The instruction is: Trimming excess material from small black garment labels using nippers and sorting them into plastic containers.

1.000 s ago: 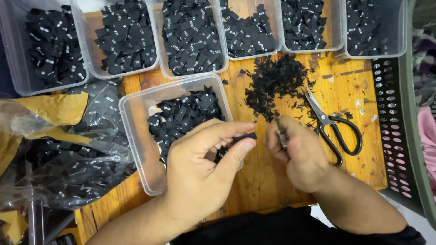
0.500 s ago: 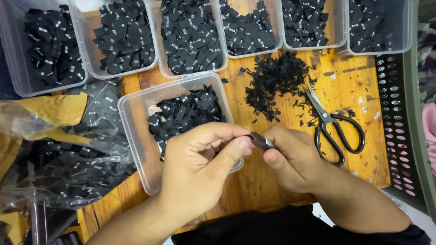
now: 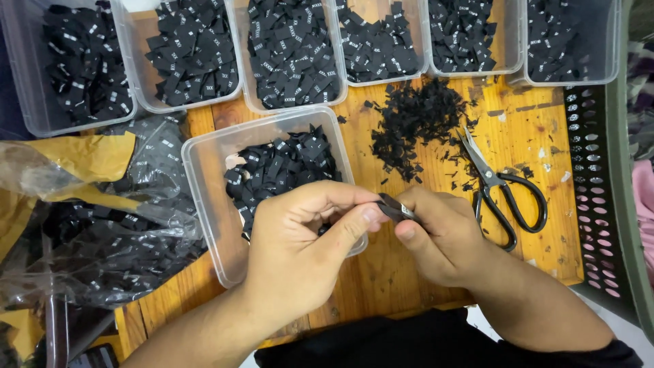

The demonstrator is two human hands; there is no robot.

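My left hand [image 3: 300, 245] and my right hand [image 3: 439, 235] meet over the wooden table [image 3: 538, 136], both pinching one small black fabric label [image 3: 395, 208] between thumbs and fingers. Just left of it stands a clear plastic tub [image 3: 208, 197] partly filled with black labels [image 3: 279, 167]; my left hand covers its near right corner. Black-handled scissors [image 3: 501, 187] lie shut on the table to the right of my right hand. A heap of black fabric scraps [image 3: 415, 119] sits beyond my hands.
A row of several clear tubs [image 3: 293, 54] holding black labels lines the far edge. Clear plastic bags of labels [image 3: 102, 232] and brown paper [image 3: 82, 160] lie at the left. A dark perforated basket [image 3: 603, 197] stands at the right.
My hands came together: a second ago they were slightly apart, now both pinch the same label. The view shifted slightly; scissors and tubs stayed put.
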